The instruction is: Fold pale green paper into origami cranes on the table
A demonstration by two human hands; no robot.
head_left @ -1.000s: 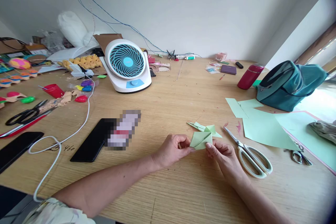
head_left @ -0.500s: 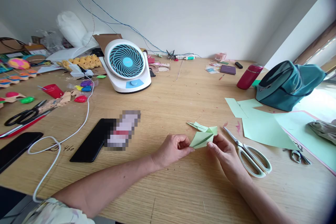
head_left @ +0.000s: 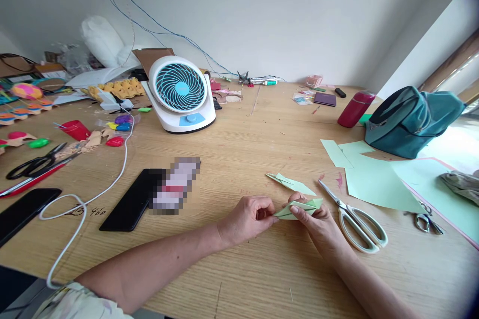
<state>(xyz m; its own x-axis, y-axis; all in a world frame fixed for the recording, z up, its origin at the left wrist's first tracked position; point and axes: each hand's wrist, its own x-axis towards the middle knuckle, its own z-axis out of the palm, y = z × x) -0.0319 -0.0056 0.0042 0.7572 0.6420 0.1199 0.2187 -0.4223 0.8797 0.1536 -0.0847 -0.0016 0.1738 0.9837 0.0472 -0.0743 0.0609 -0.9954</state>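
Observation:
A small piece of folded light green paper (head_left: 287,213) is held between my two hands, just above the table's near half. My left hand (head_left: 251,215) pinches its left tip between thumb and fingers. On the other side, my right hand (head_left: 316,219) grips the paper with the thumb on top and the fingers behind, hiding part of the folds. Just beyond my hands lies another folded green paper piece (head_left: 295,184), flat on the table. White-handled scissors (head_left: 359,229) rest to the right of my right hand, blades pointing away to the left.
Green paper sheets (head_left: 377,189) lie at the right, near a teal bag (head_left: 404,119) and a red bottle (head_left: 356,108). Left of my hands are a black phone (head_left: 129,204) and a white cable (head_left: 84,214). A white-and-blue fan (head_left: 181,92) stands farther back.
The folded paper has come slightly down and to the right, and is tilted flatter. My right thumb now presses over its top. The other folded piece shows more fully behind.

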